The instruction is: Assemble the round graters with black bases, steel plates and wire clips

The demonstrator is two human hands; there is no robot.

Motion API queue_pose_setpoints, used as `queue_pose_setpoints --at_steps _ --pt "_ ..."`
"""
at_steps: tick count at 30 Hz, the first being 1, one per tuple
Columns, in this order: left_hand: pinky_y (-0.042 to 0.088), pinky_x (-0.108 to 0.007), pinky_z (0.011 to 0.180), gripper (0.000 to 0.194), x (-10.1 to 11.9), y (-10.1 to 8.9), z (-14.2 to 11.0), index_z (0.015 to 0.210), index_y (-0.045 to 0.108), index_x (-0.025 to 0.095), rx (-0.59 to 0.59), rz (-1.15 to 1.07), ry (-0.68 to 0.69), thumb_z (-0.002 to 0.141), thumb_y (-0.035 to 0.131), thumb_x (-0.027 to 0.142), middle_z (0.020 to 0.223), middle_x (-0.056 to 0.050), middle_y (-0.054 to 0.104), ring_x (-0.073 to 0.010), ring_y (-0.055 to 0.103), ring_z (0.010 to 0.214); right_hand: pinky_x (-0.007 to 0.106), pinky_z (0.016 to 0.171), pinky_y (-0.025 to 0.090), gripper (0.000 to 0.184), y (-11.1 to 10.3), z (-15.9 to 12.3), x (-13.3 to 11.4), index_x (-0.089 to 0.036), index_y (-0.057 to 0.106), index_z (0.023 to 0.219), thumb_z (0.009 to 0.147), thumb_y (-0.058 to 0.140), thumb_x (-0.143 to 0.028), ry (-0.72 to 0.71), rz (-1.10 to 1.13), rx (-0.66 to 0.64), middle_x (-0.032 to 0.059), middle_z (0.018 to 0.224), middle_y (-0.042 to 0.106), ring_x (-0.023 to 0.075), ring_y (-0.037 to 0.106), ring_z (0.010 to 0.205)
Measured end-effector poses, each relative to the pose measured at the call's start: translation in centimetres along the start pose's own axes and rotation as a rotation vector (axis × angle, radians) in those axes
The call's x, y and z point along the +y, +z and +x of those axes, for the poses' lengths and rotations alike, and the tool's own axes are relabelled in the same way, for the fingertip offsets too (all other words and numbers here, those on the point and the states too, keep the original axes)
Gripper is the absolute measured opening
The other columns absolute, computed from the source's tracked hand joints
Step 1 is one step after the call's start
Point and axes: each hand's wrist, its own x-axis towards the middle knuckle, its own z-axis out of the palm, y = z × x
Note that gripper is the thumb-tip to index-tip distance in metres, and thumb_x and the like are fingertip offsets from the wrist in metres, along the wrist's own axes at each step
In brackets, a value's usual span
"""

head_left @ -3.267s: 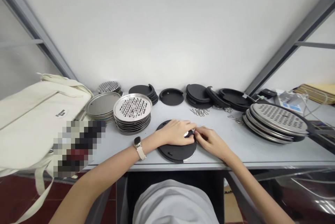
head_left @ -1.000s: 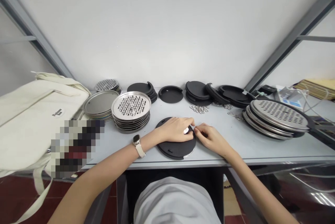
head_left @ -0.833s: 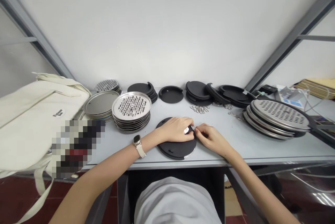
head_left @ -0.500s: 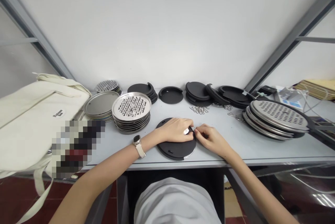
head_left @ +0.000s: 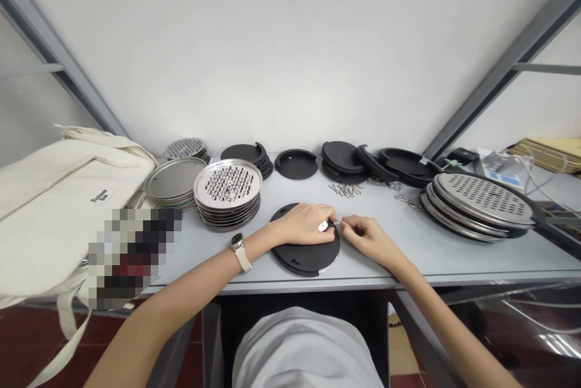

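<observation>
A black round cover [head_left: 302, 258] lies flat near the table's front edge, with a strip of bright metal rim showing at its lower right. Across its top rests my left hand [head_left: 305, 223], its fingers curled and gripping near the cover's right side. Just to the right, my right hand [head_left: 368, 241] pinches a thin metal wire clip [head_left: 338, 222] where it meets the cover's edge. Most of the clip is hidden by my fingers. Behind my hands lies a loose pile of similar wire clips [head_left: 345, 190].
To the left are a stack of metal grater discs [head_left: 228, 188], plain metal discs [head_left: 176, 179] and a cream bag [head_left: 59, 206]. Black covers [head_left: 297, 165] line the wall. A stack of perforated discs [head_left: 488, 200] with a black handle stands at right.
My right hand has shifted slightly to the right, away from the cover, so more of the wire clip shows. My left hand holds its place.
</observation>
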Motion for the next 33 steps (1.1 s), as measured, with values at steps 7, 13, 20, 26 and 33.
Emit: queue_pose_setpoints --at_steps 7,13,20,26,33 --pt "0.041 -0.028 0.068 0.015 0.1 0.1 -0.1 0.096 0.051 0.02 0.04 0.018 0.02 0.085 0.047 0.03 0.096 -0.001 0.063 -0.0178 0.06 0.083 0.024 0.051 0.026 0.032 -0.2 0.0 0.2 -0.02 0.027 0.061 0.089 0.037 -0.03 0.02 0.021 0.003 -0.0052 0.057 0.026 0.0104 0.03 0.054" --pt "0.042 -0.028 0.063 0.022 0.2 0.0 -0.3 0.103 0.045 0.02 0.069 0.04 0.022 0.085 0.046 0.032 0.1 -0.002 0.058 -0.0174 0.059 0.078 0.025 0.055 0.031 0.034 0.0 0.1 -0.8 -0.019 0.039 0.063 0.093 0.035 -0.033 -0.024 -0.059 -0.002 -0.0033 0.058 0.042 0.012 0.039 0.055" --pt "0.044 -0.029 0.059 0.023 0.1 0.4 -0.4 0.102 0.044 0.02 0.105 0.122 0.016 0.083 0.047 0.033 0.103 -0.003 0.053 -0.0161 0.057 0.068 0.026 0.06 0.035 0.035 0.0 0.1 -1.1 -0.019 0.045 0.063 0.095 0.034 -0.032 -0.074 -0.132 -0.011 -0.0012 0.057 0.05 0.0141 0.046 0.058" --pt "0.046 -0.028 0.067 0.027 0.2 0.3 -0.4 0.11 0.043 0.02 0.111 0.062 0.057 0.085 0.046 0.029 0.112 -0.004 0.054 -0.0173 0.06 0.081 0.027 0.061 0.036 0.035 0.0 0.1 -0.8 -0.019 0.04 0.06 0.093 0.036 -0.031 -0.079 -0.142 -0.015 -0.0022 0.055 0.044 0.0142 0.045 0.057" --pt "0.045 -0.028 0.078 0.032 -0.1 0.2 -0.2 0.115 0.043 0.023 0.097 -0.08 0.077 0.084 0.049 0.024 0.114 -0.001 0.058 -0.0188 0.059 0.097 0.026 0.059 0.033 0.035 0.1 0.2 -0.5 -0.019 0.039 0.061 0.093 0.036 -0.031 -0.071 -0.112 -0.031 -0.0026 0.056 0.042 0.0136 0.043 0.058"
